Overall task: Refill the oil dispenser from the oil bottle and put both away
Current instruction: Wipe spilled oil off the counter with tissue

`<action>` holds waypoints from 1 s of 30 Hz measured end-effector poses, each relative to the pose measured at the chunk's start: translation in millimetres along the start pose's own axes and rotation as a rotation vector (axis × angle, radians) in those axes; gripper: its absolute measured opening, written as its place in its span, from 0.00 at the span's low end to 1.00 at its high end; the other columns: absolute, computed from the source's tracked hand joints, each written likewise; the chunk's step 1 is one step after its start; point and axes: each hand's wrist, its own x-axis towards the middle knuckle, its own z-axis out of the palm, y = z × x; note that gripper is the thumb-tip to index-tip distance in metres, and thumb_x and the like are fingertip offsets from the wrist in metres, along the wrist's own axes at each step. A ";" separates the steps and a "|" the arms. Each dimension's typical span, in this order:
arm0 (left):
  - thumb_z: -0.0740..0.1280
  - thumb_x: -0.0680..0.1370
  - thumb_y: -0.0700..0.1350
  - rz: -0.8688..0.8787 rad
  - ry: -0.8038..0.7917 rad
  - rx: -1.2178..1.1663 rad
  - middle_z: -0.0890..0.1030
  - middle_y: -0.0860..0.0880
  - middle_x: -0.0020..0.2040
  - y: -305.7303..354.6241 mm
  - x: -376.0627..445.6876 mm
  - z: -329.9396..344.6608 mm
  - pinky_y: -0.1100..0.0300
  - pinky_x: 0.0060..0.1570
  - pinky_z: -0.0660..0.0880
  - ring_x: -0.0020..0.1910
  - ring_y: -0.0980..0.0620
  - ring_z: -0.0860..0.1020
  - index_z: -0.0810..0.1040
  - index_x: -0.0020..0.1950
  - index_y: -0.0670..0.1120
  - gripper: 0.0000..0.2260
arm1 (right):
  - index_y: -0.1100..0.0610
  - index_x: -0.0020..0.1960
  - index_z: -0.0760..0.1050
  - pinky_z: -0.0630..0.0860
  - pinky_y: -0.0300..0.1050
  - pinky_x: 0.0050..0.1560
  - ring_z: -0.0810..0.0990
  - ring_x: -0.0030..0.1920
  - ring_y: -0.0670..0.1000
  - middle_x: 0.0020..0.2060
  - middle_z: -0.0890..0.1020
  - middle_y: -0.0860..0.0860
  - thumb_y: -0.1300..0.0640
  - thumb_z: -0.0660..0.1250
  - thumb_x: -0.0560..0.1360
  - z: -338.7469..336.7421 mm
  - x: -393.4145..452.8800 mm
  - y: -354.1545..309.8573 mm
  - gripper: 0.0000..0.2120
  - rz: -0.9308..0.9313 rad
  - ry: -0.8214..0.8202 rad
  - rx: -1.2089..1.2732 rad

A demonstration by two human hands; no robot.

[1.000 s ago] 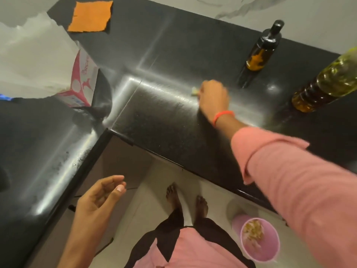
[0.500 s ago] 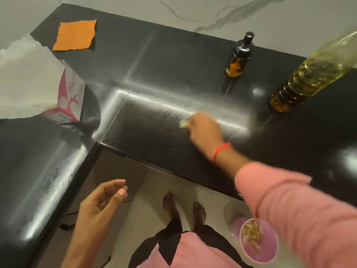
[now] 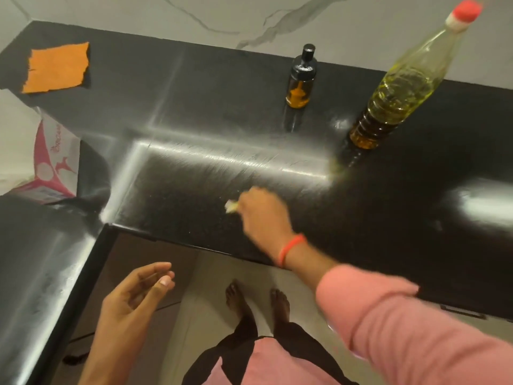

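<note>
Oil dispenser [image 3: 301, 79]: small dark bottle with black pump top, standing upright in the upper centre of the frame, near the back wall, amber oil showing low in its body.

Oil bottle [image 3: 399, 90]: tall clear bottle, red cap [image 3: 466, 9] on, standing at upper right, just beside the dispenser but apart from it.

Right hand [image 3: 263, 215]: reaching over the black counter [image 3: 388, 218] at centre frame, fingers pinching a small pale wad [image 3: 231, 206] against the surface; what the wad is cannot be told.

Left hand [image 3: 133, 298]: hanging at lower left below the counter edge, fingers loosely curled and apart, holding nothing.

Orange cloth [image 3: 57, 68]: lying flat at upper left. Pink-and-white carton [image 3: 52, 168]: sitting at the left edge.

Risk, as judged: the counter is looking streaked and possibly oily, so either bottle could be slipping when next gripped; a wide sweep of the right hand toward the upper right could be knocking the tall bottle over.
</note>
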 end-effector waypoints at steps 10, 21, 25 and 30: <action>0.71 0.78 0.39 0.060 -0.118 0.032 0.89 0.51 0.50 9.2 25.7 9.3 0.53 0.60 0.82 0.51 0.54 0.87 0.87 0.53 0.56 0.12 | 0.58 0.46 0.79 0.78 0.56 0.43 0.83 0.46 0.67 0.44 0.83 0.62 0.55 0.67 0.78 -71.3 -64.6 183.0 0.07 0.632 0.259 -0.106; 0.71 0.80 0.38 0.248 -0.352 0.116 0.88 0.56 0.52 47.6 56.2 53.5 0.74 0.52 0.77 0.52 0.60 0.85 0.85 0.56 0.51 0.10 | 0.53 0.48 0.76 0.77 0.52 0.35 0.83 0.39 0.62 0.39 0.82 0.55 0.61 0.70 0.72 -8.7 -36.2 24.3 0.07 0.393 0.167 0.012; 0.71 0.79 0.37 0.249 -0.431 0.103 0.88 0.56 0.51 52.8 67.6 64.2 0.75 0.50 0.77 0.52 0.59 0.85 0.85 0.55 0.50 0.10 | 0.53 0.42 0.75 0.73 0.48 0.31 0.80 0.32 0.57 0.33 0.79 0.51 0.61 0.75 0.66 -14.2 -74.2 15.3 0.10 0.166 0.100 -0.067; 0.71 0.79 0.36 0.233 -0.429 0.114 0.88 0.54 0.50 41.3 75.5 54.4 0.72 0.52 0.79 0.51 0.56 0.86 0.85 0.55 0.50 0.10 | 0.57 0.46 0.77 0.78 0.56 0.40 0.83 0.44 0.66 0.42 0.83 0.60 0.59 0.66 0.76 -67.4 -112.1 153.4 0.02 0.845 0.334 -0.110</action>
